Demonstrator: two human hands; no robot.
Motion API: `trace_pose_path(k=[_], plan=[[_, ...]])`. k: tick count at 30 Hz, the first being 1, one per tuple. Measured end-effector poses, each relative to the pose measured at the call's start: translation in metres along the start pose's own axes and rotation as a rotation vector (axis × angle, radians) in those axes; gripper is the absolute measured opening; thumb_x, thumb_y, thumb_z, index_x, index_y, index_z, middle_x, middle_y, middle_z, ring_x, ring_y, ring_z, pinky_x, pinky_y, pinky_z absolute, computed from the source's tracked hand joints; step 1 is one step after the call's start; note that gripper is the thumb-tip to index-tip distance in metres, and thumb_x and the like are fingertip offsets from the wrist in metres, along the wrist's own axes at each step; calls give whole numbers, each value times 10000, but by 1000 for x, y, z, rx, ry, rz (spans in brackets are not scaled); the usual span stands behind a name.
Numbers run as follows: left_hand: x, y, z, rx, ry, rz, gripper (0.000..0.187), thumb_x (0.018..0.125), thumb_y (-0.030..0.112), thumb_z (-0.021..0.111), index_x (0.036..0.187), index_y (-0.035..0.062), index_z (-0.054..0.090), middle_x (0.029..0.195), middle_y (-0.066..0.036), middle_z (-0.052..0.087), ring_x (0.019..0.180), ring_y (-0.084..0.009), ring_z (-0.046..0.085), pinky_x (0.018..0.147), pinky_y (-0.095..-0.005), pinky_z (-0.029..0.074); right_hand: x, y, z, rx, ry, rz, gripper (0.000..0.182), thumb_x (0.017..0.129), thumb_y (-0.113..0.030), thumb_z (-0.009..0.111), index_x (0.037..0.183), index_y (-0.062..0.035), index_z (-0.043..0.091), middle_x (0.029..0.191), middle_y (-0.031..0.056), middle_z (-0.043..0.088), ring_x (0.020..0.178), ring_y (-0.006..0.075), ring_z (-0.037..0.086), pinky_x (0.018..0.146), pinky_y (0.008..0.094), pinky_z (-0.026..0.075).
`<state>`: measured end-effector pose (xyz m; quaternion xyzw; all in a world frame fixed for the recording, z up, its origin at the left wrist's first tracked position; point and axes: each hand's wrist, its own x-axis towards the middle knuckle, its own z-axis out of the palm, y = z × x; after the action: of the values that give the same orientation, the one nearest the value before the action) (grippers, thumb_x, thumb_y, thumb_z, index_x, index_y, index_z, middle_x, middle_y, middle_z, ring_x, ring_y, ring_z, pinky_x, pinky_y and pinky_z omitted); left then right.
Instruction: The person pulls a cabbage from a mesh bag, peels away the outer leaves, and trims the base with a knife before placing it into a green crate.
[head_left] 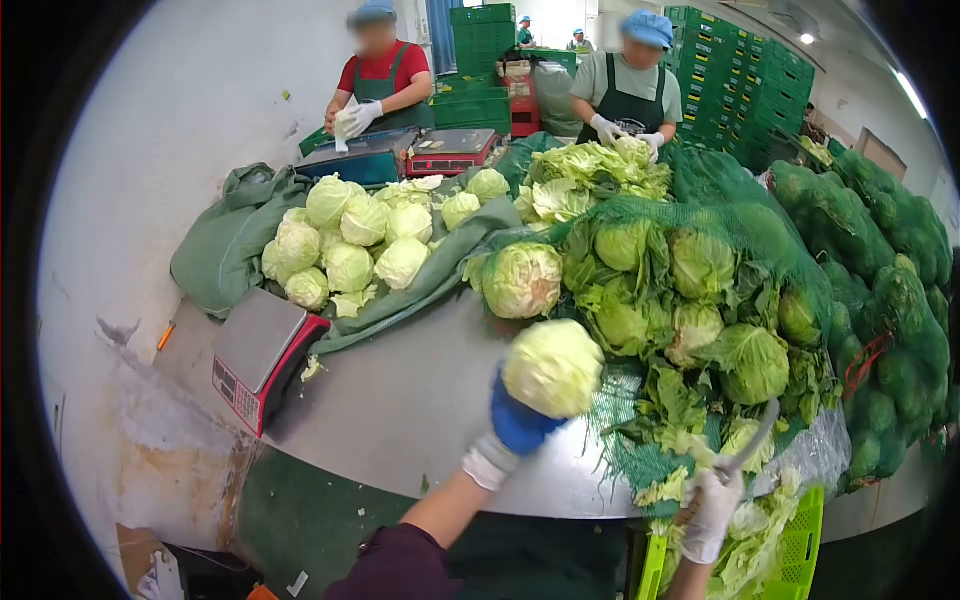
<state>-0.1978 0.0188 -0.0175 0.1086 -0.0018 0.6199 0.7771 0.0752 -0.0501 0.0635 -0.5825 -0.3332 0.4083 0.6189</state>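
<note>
My left hand [515, 425], in a blue and white glove, holds a pale trimmed cabbage [553, 368] up over the metal table [400, 400]. On the right, my right hand [712, 505] wears a white glove and is closed round the handle of a curved knife [755, 442], its blade pointing up and right. Loose leaves [750, 545] lie in a lime-green crate [803, 540] beneath my right hand. Beyond the hands, leafy cabbages [752, 365] spill out of a green net bag [740, 235]. Several trimmed cabbages [350, 268] are heaped on green cloth to the left.
A red-edged scale [262, 345] stands at the left; another red scale [450, 150] is farther back. Two co-workers [380, 85] [630, 90] in aprons stand across the table. Full net bags [880, 300] are piled at the right, and green crates [735, 90] are stacked behind.
</note>
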Motion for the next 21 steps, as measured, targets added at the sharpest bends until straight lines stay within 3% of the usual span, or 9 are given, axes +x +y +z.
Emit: trace_pose_path(k=[3,5,8,10,14,15,18,19,21], plan=[[40,97,6,115,17,177,758,833,646,464,1421,186,328,1430,-118,377,1286,-354,401,984,-584,405,35,16,-41,-86,238,-32,101,823,-7,518,919,-34,506,568,-15,485,392,59,416,345,185,326],[72,164,15,229,60,239,738,845,648,419,1410,179,347,1403,-105,415,1249,-341,442,973,-545,427,46,25,-72,-183,389,69,142,902,-168,559,940,-40,512,541,-21,440,387,70,408,345,202,304],[121,249,-1,356,236,370,710,815,683,415,1371,242,420,1401,-60,435,1262,-333,430,965,-566,410,58,44,-112,-129,298,62,209,913,-249,567,952,-50,517,511,-16,418,377,87,409,342,218,310],[149,288,-16,439,314,430,683,810,677,435,1356,265,433,1389,-26,456,1262,-313,433,967,-566,402,67,60,-134,-265,336,245,255,918,-310,560,919,-60,509,502,2,445,349,120,423,324,249,338],[191,343,-73,429,352,426,604,822,613,485,1322,275,460,1350,-26,492,1227,-306,465,948,-545,429,68,72,-138,-382,337,225,246,897,-288,588,858,-56,517,511,6,442,365,127,432,348,255,355],[200,342,-70,255,553,450,547,828,534,542,1291,251,481,1316,-50,512,1196,-314,485,921,-512,464,67,65,-128,-393,352,231,246,897,-288,588,858,-56,517,511,6,442,365,127,432,348,255,355],[212,334,-72,274,461,465,520,827,441,601,1253,162,498,1274,-119,523,1130,-342,525,906,-472,485,64,64,-128,-382,353,263,171,868,-203,602,874,-59,510,546,9,465,373,112,435,338,240,360],[220,335,-71,248,722,523,503,822,441,611,1217,141,527,1248,-134,546,1105,-332,545,905,-456,487,63,66,-130,-384,373,271,171,868,-203,602,874,-59,510,546,9,465,373,112,435,338,240,360],[213,330,-68,364,632,363,472,827,434,611,1190,138,545,1222,-130,555,1101,-321,546,896,-451,488,58,71,-139,-408,296,204,121,859,-143,592,879,-51,517,567,2,480,404,103,452,368,232,369]])
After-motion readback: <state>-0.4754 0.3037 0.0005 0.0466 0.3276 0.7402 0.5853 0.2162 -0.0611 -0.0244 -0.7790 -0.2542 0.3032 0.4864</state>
